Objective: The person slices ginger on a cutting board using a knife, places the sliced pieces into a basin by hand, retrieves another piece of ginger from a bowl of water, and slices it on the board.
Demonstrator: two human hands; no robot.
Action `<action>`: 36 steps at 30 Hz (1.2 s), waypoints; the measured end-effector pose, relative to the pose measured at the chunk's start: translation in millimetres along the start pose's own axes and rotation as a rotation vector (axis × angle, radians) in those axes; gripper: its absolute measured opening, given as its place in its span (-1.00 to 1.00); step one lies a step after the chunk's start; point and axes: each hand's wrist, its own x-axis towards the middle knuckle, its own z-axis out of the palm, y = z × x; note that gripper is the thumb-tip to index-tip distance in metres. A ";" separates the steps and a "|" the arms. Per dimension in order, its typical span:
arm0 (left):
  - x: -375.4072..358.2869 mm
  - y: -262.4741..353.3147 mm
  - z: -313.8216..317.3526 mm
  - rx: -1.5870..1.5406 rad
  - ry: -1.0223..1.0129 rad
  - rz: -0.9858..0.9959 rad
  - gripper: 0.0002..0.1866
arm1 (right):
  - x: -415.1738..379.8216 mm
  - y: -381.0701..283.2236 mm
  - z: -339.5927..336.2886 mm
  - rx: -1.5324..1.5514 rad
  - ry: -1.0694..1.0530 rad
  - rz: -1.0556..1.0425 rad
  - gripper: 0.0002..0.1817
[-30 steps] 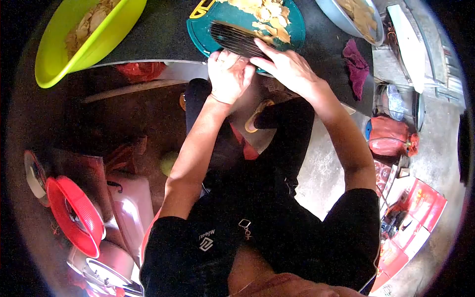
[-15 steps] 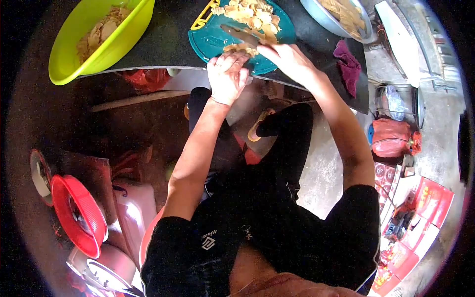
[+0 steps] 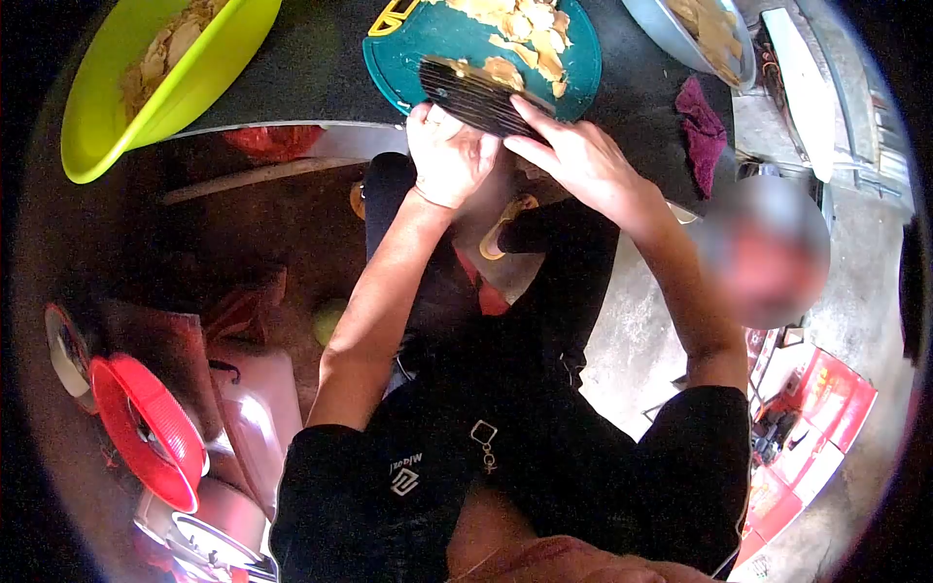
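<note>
My right hand [image 3: 583,160] grips a knife [image 3: 476,100], its broad dark blade ridged with fine lines and turned face up. The blade slants over the near part of a teal cutting board [image 3: 387,70] with a yellow handle. Close under the blade's left part is my left hand [image 3: 452,160], its fingers curled and partly hidden by the knife. What they hold, if anything, does not show. Pale yellow-tan slices [image 3: 535,39] lie heaped on the far part of the board, and a few pieces sit just beyond the blade.
A lime-green basin [image 3: 102,136] with tan pieces stands on the dark table [image 3: 311,68] at left. A pale blue bowl [image 3: 661,29] of similar slices is at right, near a purple cloth [image 3: 702,136]. A red plastic basket [image 3: 146,432] sits low at left.
The knife has turned from nearly edge-on to showing its broad face, and it has come nearer my left hand. My left fingers have gone from pressing on slices to lying beneath the blade.
</note>
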 end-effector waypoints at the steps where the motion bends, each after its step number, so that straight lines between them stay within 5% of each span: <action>1: 1.9 0.3 -2.2 0.033 0.016 0.022 -0.79 | 7.4 -2.3 2.1 -0.005 -0.016 0.005 -0.29; 12: 3.5 -0.4 3.7 0.005 0.039 0.017 -0.86 | -28.7 4.8 -8.1 -0.045 -0.007 0.123 -0.32; 19: -1.4 0.0 2.1 0.115 -0.034 -0.003 -0.84 | 32.8 -1.6 9.0 0.004 0.015 -0.050 -0.27; 22: 3.4 0.4 -1.3 0.072 -0.035 0.005 -0.90 | 7.9 -1.8 -11.7 -0.050 -0.128 0.128 -0.28; 27: 7.6 4.3 -0.8 -0.007 0.028 -0.001 -0.86 | -22.5 45.1 2.2 -0.106 -0.012 -0.049 -0.30; 29: 5.9 5.0 -0.5 -0.011 0.006 -0.018 -0.81 | 2.6 6.9 -14.0 0.041 -0.057 0.149 -0.30; 33: 7.8 4.4 -4.1 -0.018 0.002 -0.011 -0.70 | 66.4 23.9 8.0 0.031 0.108 0.017 -0.31; 34: 8.8 3.9 -5.1 -0.026 0.005 0.002 -0.69 | 72.0 30.9 11.8 -0.050 0.188 -0.149 -0.38; 36: 8.3 1.8 -0.8 -0.015 0.014 0.015 -0.68 | 54.4 34.0 -10.5 -0.027 0.096 -0.201 -0.44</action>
